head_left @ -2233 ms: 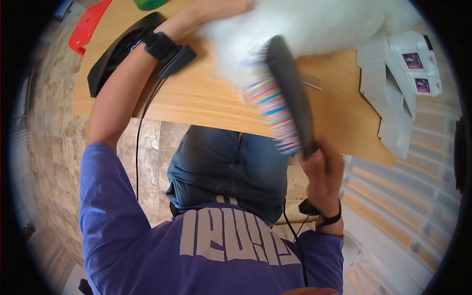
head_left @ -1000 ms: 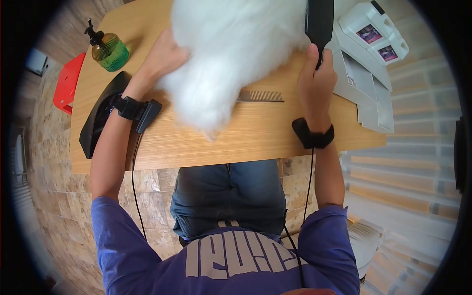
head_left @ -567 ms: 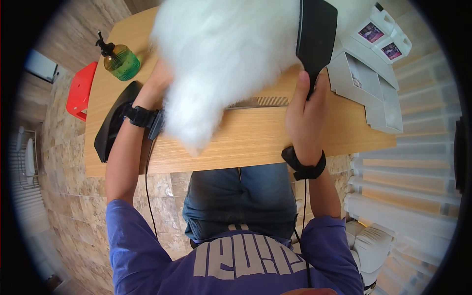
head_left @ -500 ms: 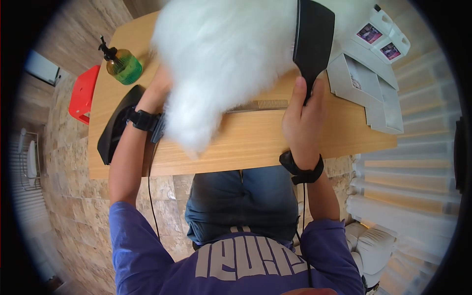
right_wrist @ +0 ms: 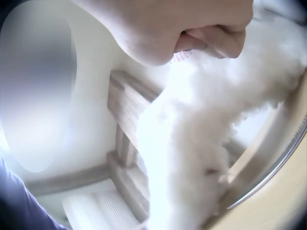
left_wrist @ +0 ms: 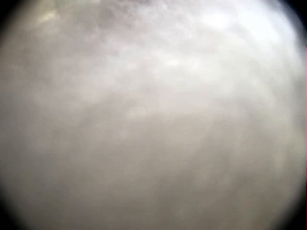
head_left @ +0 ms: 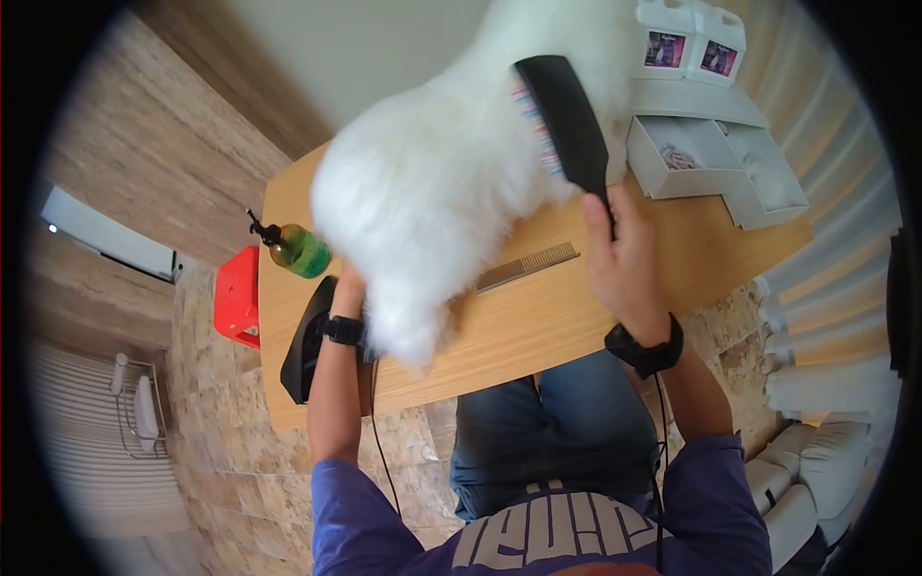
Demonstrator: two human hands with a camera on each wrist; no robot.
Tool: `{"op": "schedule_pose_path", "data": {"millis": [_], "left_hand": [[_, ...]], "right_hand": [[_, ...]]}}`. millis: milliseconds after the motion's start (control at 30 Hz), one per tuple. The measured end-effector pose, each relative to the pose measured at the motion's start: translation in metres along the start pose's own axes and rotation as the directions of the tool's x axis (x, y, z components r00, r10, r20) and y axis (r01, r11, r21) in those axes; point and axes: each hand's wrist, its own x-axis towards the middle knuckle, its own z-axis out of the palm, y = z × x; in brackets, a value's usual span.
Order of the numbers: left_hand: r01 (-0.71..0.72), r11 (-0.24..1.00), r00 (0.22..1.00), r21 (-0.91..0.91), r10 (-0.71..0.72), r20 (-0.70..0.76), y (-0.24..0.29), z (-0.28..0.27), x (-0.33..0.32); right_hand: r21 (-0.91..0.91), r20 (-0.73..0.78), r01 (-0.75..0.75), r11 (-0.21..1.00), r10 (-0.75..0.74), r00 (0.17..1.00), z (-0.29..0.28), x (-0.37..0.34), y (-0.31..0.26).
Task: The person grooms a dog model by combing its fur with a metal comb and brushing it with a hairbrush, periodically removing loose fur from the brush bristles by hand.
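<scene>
A white fluffy dog (head_left: 432,154) stands on the wooden table, its head out of the head view. My right hand (head_left: 624,259) grips the handle of a black paddle brush (head_left: 567,115), whose coloured bristles face the coat at the dog's side. In the right wrist view the curled fingers of the right hand (right_wrist: 211,33) show above the fur, with a few bristles (right_wrist: 181,55) below them. My left hand (head_left: 352,286) is at the dog's near leg, its fingers hidden by fur. Blurred pale fur (left_wrist: 153,115) fills the left wrist view. A metal comb (head_left: 526,267) lies beside the dog.
A green pump bottle (head_left: 300,252) and a black curved case (head_left: 307,346) stand at the table's left. White open boxes (head_left: 687,158) and two white jugs (head_left: 713,48) are at the right. A red stool (head_left: 237,296) stands beyond the left edge. Cables hang from both wrists.
The brush swung up from near the table's front edge to the dog's side, and now tilts left over the coat. The left hand moved behind the leg fur. The head view has shifted.
</scene>
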Motion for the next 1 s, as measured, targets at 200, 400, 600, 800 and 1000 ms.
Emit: {"op": "schedule_pose_path", "data": {"millis": [200, 400, 600, 800, 1000], "left_hand": [[0.039, 0.998, 0.999, -0.04, -0.04, -0.003, -0.026, 0.025, 0.063], [0.086, 0.993, 0.996, -0.079, -0.088, -0.026, -0.031, 0.022, 0.051], [0.101, 0.988, 0.993, -0.114, -0.107, -0.046, -0.033, 0.027, 0.051], [0.138, 0.971, 0.984, -0.196, -0.157, -0.085, -0.029, 0.026, 0.026], [0.174, 0.955, 0.973, -0.242, -0.204, -0.104, -0.025, 0.01, -0.023]], "right_hand": [[0.588, 0.275, -0.492, 0.642, 0.414, 0.868, -0.031, 0.004, -0.007], [0.795, 0.093, -0.27, 0.543, 0.331, 0.939, -0.057, 0.026, -0.006], [-0.006, -0.15, 0.093, 0.996, -0.093, 0.984, -0.031, 0.063, 0.009], [-0.361, 0.089, 0.06, 0.931, -0.029, 0.996, 0.005, 0.036, 0.015], [-0.069, 0.083, 0.03, 0.997, -0.024, 0.996, 0.015, 0.004, 0.001]]}}
